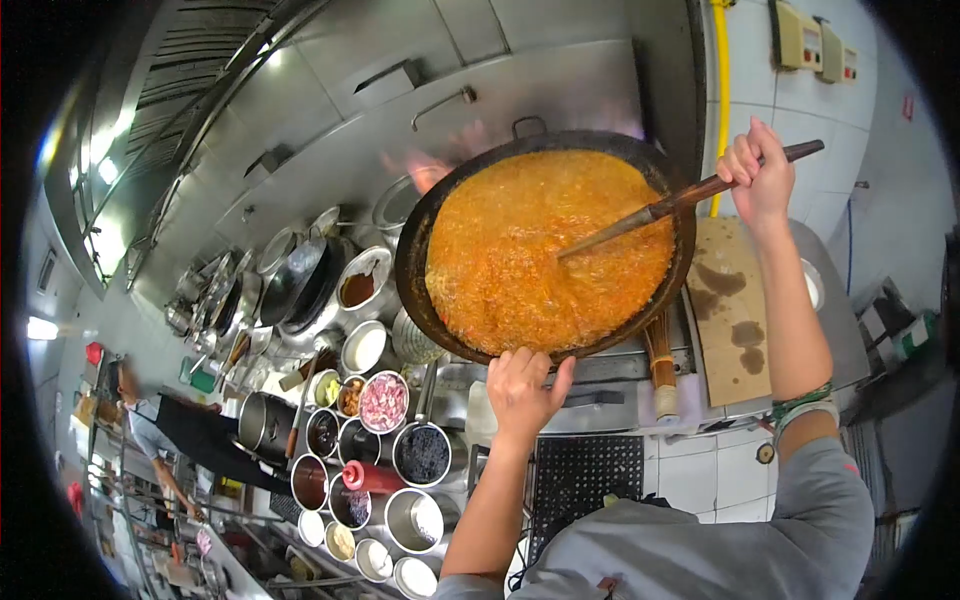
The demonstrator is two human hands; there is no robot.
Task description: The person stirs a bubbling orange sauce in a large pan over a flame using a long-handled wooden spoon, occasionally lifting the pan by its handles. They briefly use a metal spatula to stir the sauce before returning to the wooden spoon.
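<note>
A large black wok (410, 270) on the stove holds bubbling orange-red food (550, 240). My left hand (525, 388) is closed on the wok's near rim, thumb to the right. My right hand (757, 168) is wrapped round the wooden handle of a long utensil (690, 195), to the right of the wok. The utensil slants down to the left, and its lower end is sunk in the food. Flames (430, 168) show behind the wok's far left side.
Metal pots and bowls of ingredients, among them pinkish meat (384, 402), stand at the left beside a red bottle (372, 477). A bamboo brush (660, 372) and stained cardboard (733, 310) lie at the right. Another person (190, 430) stands at the far left.
</note>
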